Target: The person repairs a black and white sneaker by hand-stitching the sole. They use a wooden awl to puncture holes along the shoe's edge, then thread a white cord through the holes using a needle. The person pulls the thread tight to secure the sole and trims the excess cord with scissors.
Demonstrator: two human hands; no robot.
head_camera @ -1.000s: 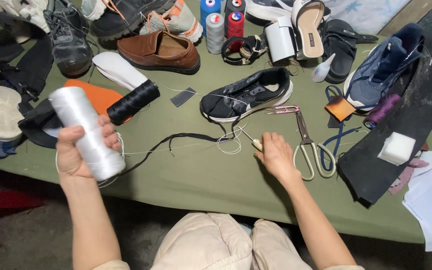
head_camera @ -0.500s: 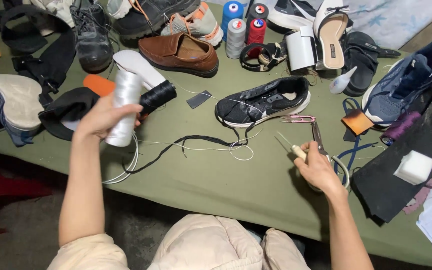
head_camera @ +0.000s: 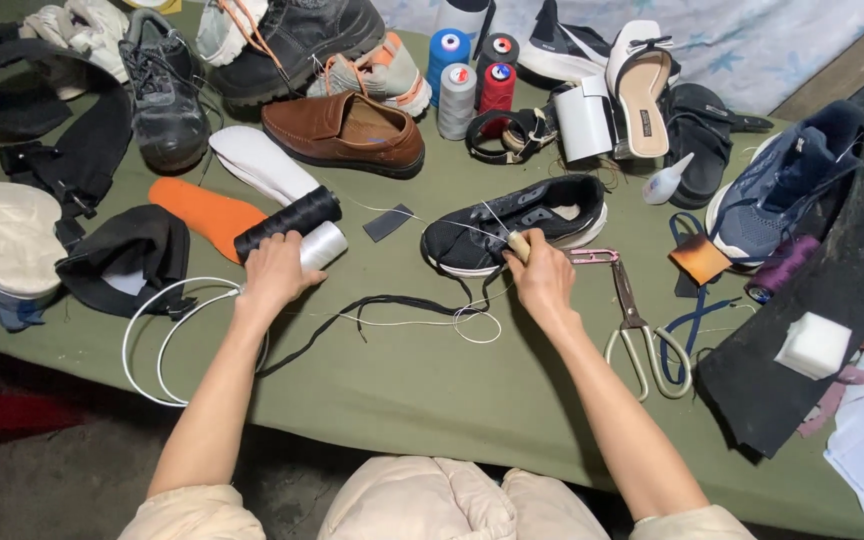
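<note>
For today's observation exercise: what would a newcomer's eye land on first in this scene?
Probably the black low sneaker with a white sole at the centre of the green cloth table, where the right hand presses a small pale-handled tool against it. Next, the left hand resting on a white thread spool, with shoes crowded along the far edge.

A large spool of glossy white thread [head_camera: 320, 245] lies on its side on the olive-green cloth, left of centre, its near end under the left hand [head_camera: 274, 272] and its far side touching a spool of black thread [head_camera: 287, 222]; to the right, a black knit sneaker with a white sole [head_camera: 512, 222] lies toe to the left, its opening facing up; the right hand [head_camera: 542, 280] grips a small pale wooden-handled awl [head_camera: 519, 246] at the shoe's near side; a thin white thread [head_camera: 422, 322] trails loosely in loops across the cloth between the hands.
</note>
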